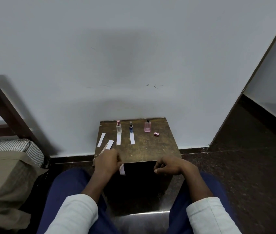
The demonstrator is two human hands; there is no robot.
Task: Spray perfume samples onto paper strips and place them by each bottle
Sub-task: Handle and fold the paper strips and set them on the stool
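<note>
Surface: small dark brown wooden table [150, 149], top scuffed and mottled, at centre frame against a pale grey wall [100, 56]. Dark speckled floor [243, 166] to the right, with a dark skirting strip along the wall base. Left edge of frame: dark wooden frame [2, 105], a striped cushion [15, 147] and tan cloth [4, 183] below it.

Along the far edge of the table, left to right: clear bottle [118, 127] with pink cap, small blue bottle [131, 127], pink bottle [147, 127] uncapped. Pink cap [156, 134] lies on its side just right of the pink bottle. One white strip [118, 139] lies directly in front of the clear bottle, one strip [132, 138] in front of the blue bottle. Two spare strips at the table's left: one [101, 139] apart, one [109, 144] angled, its near end hidden behind the left hand.

Hard to make out: bottle labels too small to read. A thin pale piece beside the angled strip is unclear.

Hands: left hand [107, 160] at the table's near left corner, fingers curled closed, pinching a held strip [122, 169] that hangs down past the table edge, blurred. Right hand [169, 166] at the near right edge, palm down, fingers loosely curled, holding nothing. Both forearms bare, white sleeves [78, 215] pushed back, blue trousers [63, 191] below.
</note>
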